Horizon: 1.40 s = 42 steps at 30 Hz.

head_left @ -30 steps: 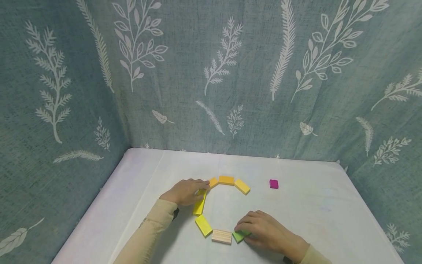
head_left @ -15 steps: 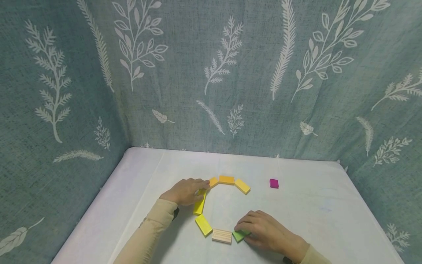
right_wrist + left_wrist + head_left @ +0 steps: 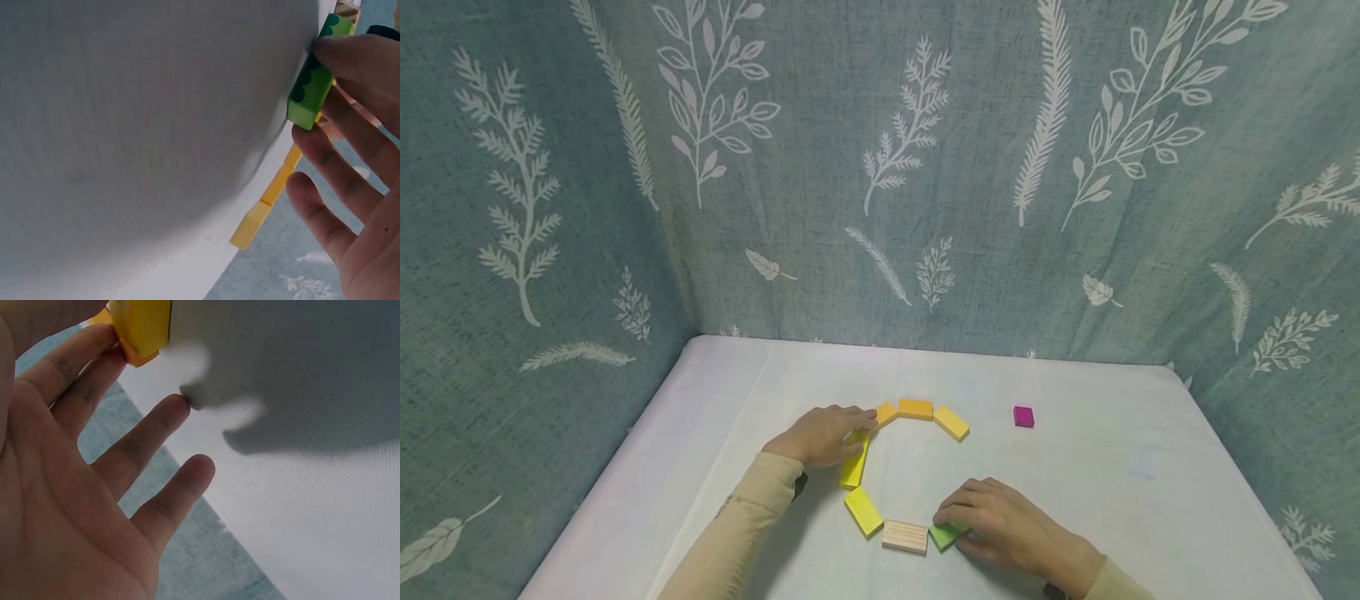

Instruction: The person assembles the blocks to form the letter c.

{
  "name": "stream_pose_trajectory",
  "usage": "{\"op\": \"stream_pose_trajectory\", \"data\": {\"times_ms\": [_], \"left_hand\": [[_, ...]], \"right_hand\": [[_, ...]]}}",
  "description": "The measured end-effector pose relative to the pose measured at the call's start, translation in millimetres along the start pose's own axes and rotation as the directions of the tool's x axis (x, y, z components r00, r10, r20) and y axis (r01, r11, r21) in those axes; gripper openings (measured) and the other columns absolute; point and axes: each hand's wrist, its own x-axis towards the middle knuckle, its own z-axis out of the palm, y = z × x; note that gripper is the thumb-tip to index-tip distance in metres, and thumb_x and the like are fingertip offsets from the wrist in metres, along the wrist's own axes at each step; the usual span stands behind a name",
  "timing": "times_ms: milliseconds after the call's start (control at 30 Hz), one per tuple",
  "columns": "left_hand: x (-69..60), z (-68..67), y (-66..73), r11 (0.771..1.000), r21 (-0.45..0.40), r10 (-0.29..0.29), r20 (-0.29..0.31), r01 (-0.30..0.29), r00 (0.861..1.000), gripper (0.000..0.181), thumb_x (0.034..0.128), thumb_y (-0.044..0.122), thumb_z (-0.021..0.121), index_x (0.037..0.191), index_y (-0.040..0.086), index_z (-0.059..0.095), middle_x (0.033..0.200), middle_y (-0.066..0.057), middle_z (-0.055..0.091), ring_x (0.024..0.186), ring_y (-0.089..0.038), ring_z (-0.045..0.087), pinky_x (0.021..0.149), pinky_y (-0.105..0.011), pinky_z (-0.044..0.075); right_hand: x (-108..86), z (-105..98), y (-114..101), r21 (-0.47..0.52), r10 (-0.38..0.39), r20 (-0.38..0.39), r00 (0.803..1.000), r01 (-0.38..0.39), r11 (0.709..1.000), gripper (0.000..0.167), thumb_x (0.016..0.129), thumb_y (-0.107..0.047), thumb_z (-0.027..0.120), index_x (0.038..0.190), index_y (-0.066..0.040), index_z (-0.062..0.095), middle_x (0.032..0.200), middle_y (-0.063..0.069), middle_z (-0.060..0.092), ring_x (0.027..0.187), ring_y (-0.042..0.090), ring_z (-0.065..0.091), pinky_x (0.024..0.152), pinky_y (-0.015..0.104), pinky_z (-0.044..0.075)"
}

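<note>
Several small wooden blocks form an open ring on the white table in the head view. At the ring's left side, my left hand [image 3: 823, 436] pinches a yellow block [image 3: 853, 473] between thumb and forefinger; the other fingers spread loosely in the left wrist view. My right hand [image 3: 1003, 521] grips a green block [image 3: 946, 536] at the near right, partly hidden by the fingers. Dark green scallops run along that green block [image 3: 317, 72] in the right wrist view. A plain wood-grain block [image 3: 905, 537] lies next to it, then another yellow block [image 3: 863, 512].
At the ring's far side lie two orange blocks, one partly behind the left fingers [image 3: 886, 414] and one further right, plus a light yellow block [image 3: 951, 423]. A magenta block [image 3: 1023, 417] lies apart to the right. Patterned green-blue cloth [image 3: 820, 250] walls the table's back and sides.
</note>
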Motion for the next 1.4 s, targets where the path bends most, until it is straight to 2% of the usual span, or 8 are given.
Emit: {"op": "stream_pose_trajectory", "data": {"times_ms": [333, 667, 833, 1033, 1200, 1400], "left_hand": [[-1.0, 0.3, -0.8, 1.000, -0.018, 0.011, -0.004, -0.011, 1.000, 0.041, 0.1006, 0.023, 0.064, 0.141, 0.017, 0.061, 0.151, -0.001, 0.052, 0.133, -0.029, 0.053, 0.110, -0.049, 0.045], [0.4, 0.7, -2.7, 0.999, -0.008, 0.033, -0.012, -0.033, 0.999, 0.041, 0.1007, 0.022, 0.063, 0.141, 0.016, 0.061, 0.151, -0.001, 0.052, 0.133, -0.029, 0.054, 0.109, -0.049, 0.046], [0.6, 0.3, -2.8, 0.999, -0.014, 0.033, -0.012, -0.033, 0.999, 0.041, 0.1004, 0.021, 0.063, 0.141, 0.015, 0.062, 0.151, -0.002, 0.052, 0.132, -0.030, 0.054, 0.109, -0.049, 0.046], [0.0, -0.3, -2.4, 0.999, -0.019, 0.031, -0.008, -0.031, 0.999, 0.041, 0.1003, 0.021, 0.064, 0.141, 0.015, 0.061, 0.151, -0.002, 0.052, 0.132, -0.030, 0.054, 0.108, -0.049, 0.046], [-0.2, -1.0, -1.6, 0.999, -0.025, 0.029, -0.005, -0.029, 1.000, 0.041, 0.1002, 0.020, 0.064, 0.141, 0.015, 0.062, 0.152, -0.002, 0.052, 0.132, -0.030, 0.054, 0.109, -0.049, 0.046], [-1.0, -1.0, -1.6, 0.999, -0.017, 0.036, -0.011, -0.036, 0.999, 0.041, 0.1000, 0.021, 0.064, 0.140, 0.014, 0.062, 0.151, -0.002, 0.052, 0.132, -0.030, 0.054, 0.109, -0.049, 0.046]], "right_hand": [[-4.9, -2, 0, 0.001, -0.009, -0.103, 0.995, 0.009, 1.000, 0.031, 0.090, -0.031, 0.078, 0.120, -0.025, 0.072, 0.120, -0.016, 0.066, 0.111, 0.004, 0.061, 0.093, 0.034, 0.056], [-5.4, -12, 5, -0.057, 0.007, -0.219, 0.976, -0.020, 0.998, 0.037, 0.086, -0.027, 0.082, 0.121, -0.024, 0.071, 0.120, -0.013, 0.067, 0.108, 0.005, 0.062, 0.090, 0.033, 0.058], [-5.6, -15, 11, -0.076, -0.010, -0.287, 0.958, -0.013, 0.997, 0.040, 0.083, -0.022, 0.084, 0.121, -0.021, 0.070, 0.122, -0.009, 0.067, 0.109, 0.008, 0.063, 0.089, 0.033, 0.058], [-6.3, -20, 19, -0.107, -0.024, -0.378, 0.925, -0.018, 0.994, 0.044, 0.081, -0.017, 0.083, 0.123, -0.018, 0.070, 0.126, -0.001, 0.066, 0.112, 0.016, 0.065, 0.088, 0.036, 0.057], [-7.8, -26, 24, -0.098, 0.047, -0.416, 0.908, -0.096, 0.991, 0.052, 0.080, -0.017, 0.083, 0.129, -0.017, 0.067, 0.129, 0.002, 0.065, 0.112, 0.018, 0.065, 0.088, 0.041, 0.059], [-9.9, -35, 32, -0.055, 0.135, -0.455, 0.880, -0.179, 0.982, 0.058, 0.081, -0.017, 0.083, 0.136, -0.013, 0.064, 0.135, 0.003, 0.062, 0.117, 0.022, 0.063, 0.096, 0.044, 0.055]]}}
